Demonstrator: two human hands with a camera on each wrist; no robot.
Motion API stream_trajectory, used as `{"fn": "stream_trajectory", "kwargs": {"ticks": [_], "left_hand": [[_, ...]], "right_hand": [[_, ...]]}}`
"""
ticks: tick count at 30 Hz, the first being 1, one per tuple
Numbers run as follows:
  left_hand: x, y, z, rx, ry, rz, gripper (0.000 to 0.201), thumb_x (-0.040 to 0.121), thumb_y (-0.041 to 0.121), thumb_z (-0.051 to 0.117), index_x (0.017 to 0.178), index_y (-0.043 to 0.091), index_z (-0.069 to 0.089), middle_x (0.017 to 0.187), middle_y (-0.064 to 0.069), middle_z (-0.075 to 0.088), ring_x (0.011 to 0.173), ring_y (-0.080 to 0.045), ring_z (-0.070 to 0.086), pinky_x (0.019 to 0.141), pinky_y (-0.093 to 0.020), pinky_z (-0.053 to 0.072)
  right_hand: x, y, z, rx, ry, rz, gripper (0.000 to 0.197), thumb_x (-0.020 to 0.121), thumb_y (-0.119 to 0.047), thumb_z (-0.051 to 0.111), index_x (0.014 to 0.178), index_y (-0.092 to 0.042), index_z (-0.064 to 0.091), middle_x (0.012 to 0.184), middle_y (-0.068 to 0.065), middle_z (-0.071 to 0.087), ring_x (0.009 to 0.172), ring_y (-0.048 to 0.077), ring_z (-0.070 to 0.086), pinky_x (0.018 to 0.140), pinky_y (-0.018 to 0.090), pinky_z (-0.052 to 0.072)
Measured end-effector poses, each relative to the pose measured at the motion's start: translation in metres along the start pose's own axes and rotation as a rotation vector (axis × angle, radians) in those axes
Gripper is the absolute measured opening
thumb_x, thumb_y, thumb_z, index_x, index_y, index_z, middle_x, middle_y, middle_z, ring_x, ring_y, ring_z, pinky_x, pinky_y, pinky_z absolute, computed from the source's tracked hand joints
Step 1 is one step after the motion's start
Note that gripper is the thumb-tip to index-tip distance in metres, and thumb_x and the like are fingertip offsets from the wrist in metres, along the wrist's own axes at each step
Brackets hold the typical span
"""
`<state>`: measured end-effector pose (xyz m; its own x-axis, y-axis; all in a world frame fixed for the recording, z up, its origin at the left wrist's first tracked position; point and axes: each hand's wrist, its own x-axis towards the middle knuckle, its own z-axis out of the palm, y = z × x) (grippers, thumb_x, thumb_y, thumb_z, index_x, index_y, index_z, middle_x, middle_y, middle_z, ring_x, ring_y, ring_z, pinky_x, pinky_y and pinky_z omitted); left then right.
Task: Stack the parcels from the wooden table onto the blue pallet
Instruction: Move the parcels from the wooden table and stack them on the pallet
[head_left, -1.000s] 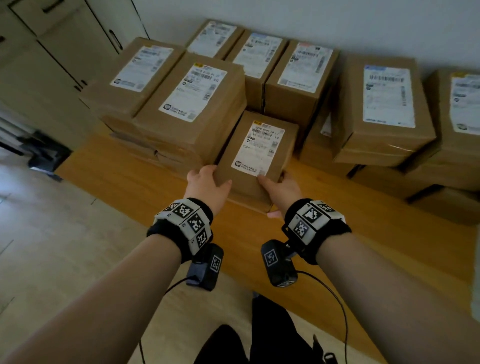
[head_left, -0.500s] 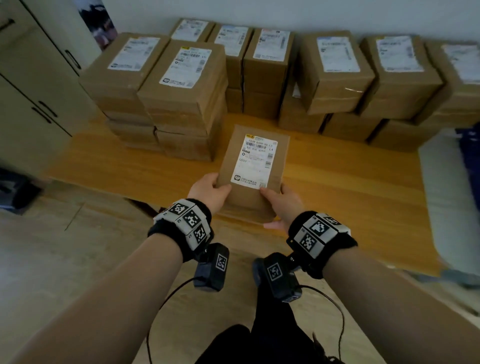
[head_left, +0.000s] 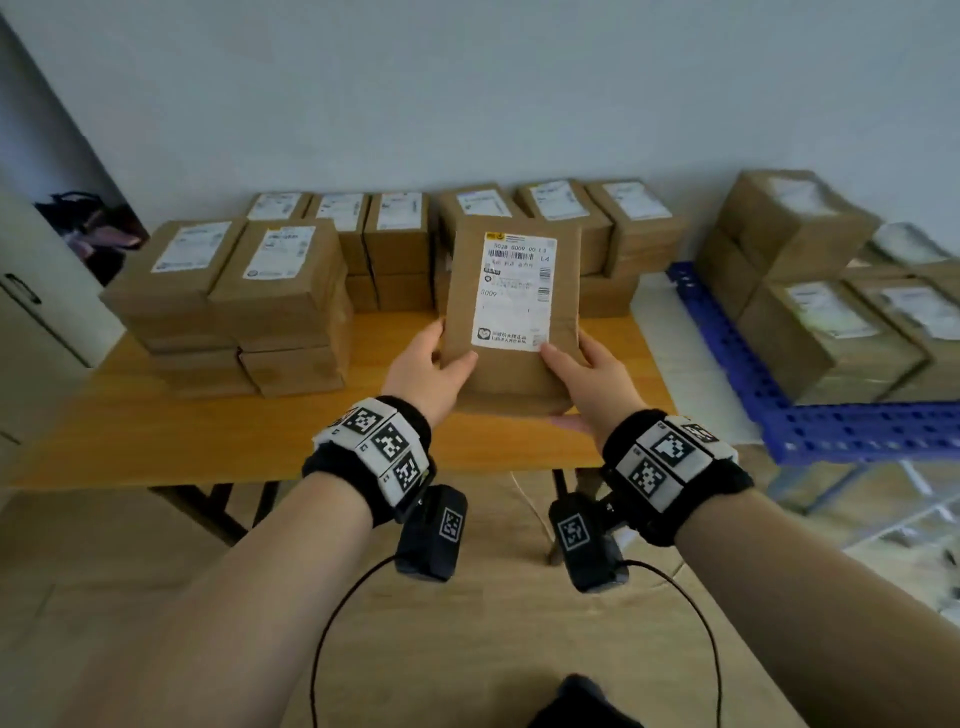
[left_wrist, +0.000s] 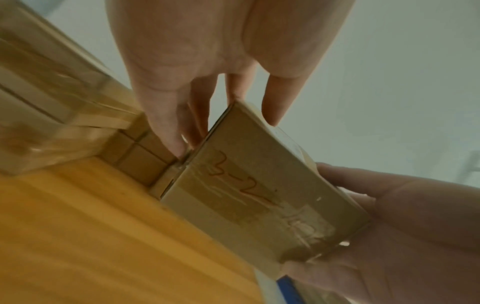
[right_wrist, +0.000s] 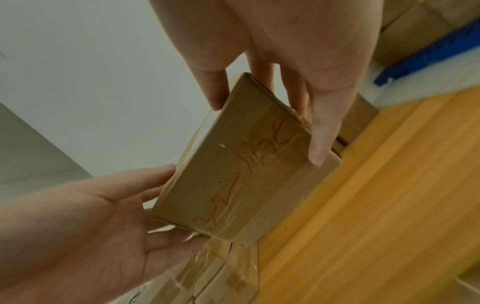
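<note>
Parcel in hand: brown carton w/ white label (head_left: 511, 306), lifted clear of wooden table (head_left: 218, 431), label face tipped toward the person. Red handwriting on its underside shows in both wrist views.
Change vs 1 s ago: the parcel sat flat on the table in front of the stacks w/ both hands closing on its near corners. Half a sec ago it was off the stacks, pulled toward the near edge. Now it's airborne above the table's right end.
L hand (head_left: 426, 371): grasping the parcel's near-left corner, thumb on top face, fingers (left_wrist: 179, 131) along the side and under.
R hand (head_left: 589, 376): grasping the near-right corner, thumb on the label edge, fingers (right_wrist: 322, 131) wrapped under the bottom.
View shift: head has lifted and turned right; blue pallet (head_left: 748, 374) now in sight, right of the table, apart from it.
Pallet load: several cartons (head_left: 826, 338) already on it, at least two layers at its far end.
Table stock: two stacks at table's left (head_left: 234, 291); row of parcels at table's back (head_left: 395, 234), against the wall.
Meaning for task: pick is done for this parcel; carry phase, judged. Plenty of parcels left on the table, so task is far from finished.
Next, judged: swing right, level the parcel, set it flush on the pallet cartons.
Risk, judged: grip sits at near corners only, so the far end could dip while turning.
</note>
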<state>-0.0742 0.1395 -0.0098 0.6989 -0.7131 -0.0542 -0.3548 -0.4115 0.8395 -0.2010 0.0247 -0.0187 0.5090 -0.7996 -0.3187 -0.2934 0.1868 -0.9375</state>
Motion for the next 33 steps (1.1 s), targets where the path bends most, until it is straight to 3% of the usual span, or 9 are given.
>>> {"fn": "stream_trajectory", "kwargs": {"ticks": [4, 8, 12, 17, 23, 25, 27, 29, 33], "left_hand": [[0.000, 0.040, 0.031, -0.010, -0.055, 0.108, 0.061, 0.092, 0.031, 0.054, 0.146, 0.023, 0.027, 0.140, 0.003, 0.046, 0.123, -0.015, 0.047, 0.096, -0.023, 0.038], [-0.002, 0.084, 0.069, -0.010, -0.097, 0.219, 0.061, 0.092, 0.030, 0.054, 0.147, 0.024, 0.026, 0.142, 0.004, 0.044, 0.125, -0.014, 0.045, 0.100, -0.024, 0.037], [-0.006, 0.127, 0.110, -0.011, -0.130, 0.309, 0.059, 0.093, 0.028, 0.053, 0.146, 0.024, 0.026, 0.143, 0.004, 0.042, 0.127, -0.013, 0.043, 0.093, -0.016, 0.031], [-0.013, 0.186, 0.182, -0.051, -0.180, 0.357, 0.059, 0.093, 0.024, 0.053, 0.146, 0.023, 0.026, 0.143, 0.003, 0.043, 0.126, -0.014, 0.044, 0.090, -0.013, 0.032], [-0.008, 0.250, 0.276, -0.114, -0.188, 0.345, 0.057, 0.092, 0.022, 0.055, 0.144, 0.022, 0.030, 0.136, 0.002, 0.048, 0.123, -0.015, 0.047, 0.094, -0.020, 0.037], [-0.002, 0.266, 0.301, -0.111, -0.184, 0.349, 0.056, 0.092, 0.024, 0.055, 0.143, 0.025, 0.032, 0.135, 0.003, 0.050, 0.121, -0.015, 0.049, 0.097, -0.024, 0.039], [0.004, 0.280, 0.321, -0.116, -0.202, 0.337, 0.055, 0.092, 0.026, 0.053, 0.144, 0.027, 0.032, 0.134, 0.004, 0.050, 0.121, -0.015, 0.049, 0.096, -0.025, 0.042], [0.012, 0.293, 0.336, -0.116, -0.215, 0.326, 0.054, 0.093, 0.026, 0.052, 0.143, 0.028, 0.031, 0.136, 0.005, 0.048, 0.124, -0.015, 0.047, 0.095, -0.025, 0.042], [0.044, 0.314, 0.359, -0.106, -0.215, 0.340, 0.052, 0.094, 0.030, 0.050, 0.143, 0.027, 0.032, 0.139, 0.006, 0.046, 0.126, -0.014, 0.044, 0.102, -0.029, 0.039]], "right_hand": [[-0.010, -0.010, -0.049, 0.025, 0.118, -0.092, 0.059, 0.089, -0.037, 0.060, 0.143, -0.034, 0.036, 0.109, -0.010, 0.057, 0.091, 0.009, 0.058, 0.078, 0.040, 0.058], [-0.018, -0.013, -0.106, 0.093, 0.200, -0.165, 0.053, 0.090, -0.037, 0.060, 0.139, -0.035, 0.041, 0.100, -0.020, 0.058, 0.088, 0.006, 0.059, 0.085, 0.046, 0.056], [-0.013, -0.007, -0.162, 0.176, 0.230, -0.191, 0.057, 0.084, -0.039, 0.066, 0.136, -0.036, 0.044, 0.115, -0.012, 0.064, 0.101, 0.016, 0.063, 0.076, 0.040, 0.057], [-0.009, -0.004, -0.256, 0.293, 0.223, -0.247, 0.056, 0.085, -0.030, 0.067, 0.136, -0.033, 0.044, 0.115, -0.007, 0.066, 0.098, 0.017, 0.066, 0.071, 0.039, 0.057], [0.010, -0.002, -0.368, 0.384, 0.205, -0.265, 0.060, 0.087, -0.022, 0.064, 0.139, -0.039, 0.041, 0.120, -0.007, 0.065, 0.096, 0.015, 0.065, 0.065, 0.030, 0.049], [0.017, -0.003, -0.397, 0.369, 0.192, -0.265, 0.060, 0.086, -0.024, 0.066, 0.138, -0.042, 0.041, 0.119, -0.009, 0.065, 0.100, 0.015, 0.064, 0.072, 0.035, 0.051], [0.027, -0.004, -0.421, 0.382, 0.179, -0.273, 0.061, 0.085, -0.021, 0.067, 0.139, -0.038, 0.042, 0.119, -0.008, 0.066, 0.103, 0.017, 0.065, 0.085, 0.041, 0.053], [0.042, -0.005, -0.440, 0.410, 0.164, -0.281, 0.063, 0.083, -0.019, 0.070, 0.139, -0.033, 0.044, 0.120, -0.004, 0.066, 0.103, 0.018, 0.067, 0.089, 0.041, 0.053], [0.081, -0.015, -0.467, 0.436, 0.175, -0.257, 0.061, 0.081, -0.021, 0.072, 0.136, -0.031, 0.048, 0.110, -0.007, 0.070, 0.086, 0.012, 0.071, 0.066, 0.030, 0.055]]}}
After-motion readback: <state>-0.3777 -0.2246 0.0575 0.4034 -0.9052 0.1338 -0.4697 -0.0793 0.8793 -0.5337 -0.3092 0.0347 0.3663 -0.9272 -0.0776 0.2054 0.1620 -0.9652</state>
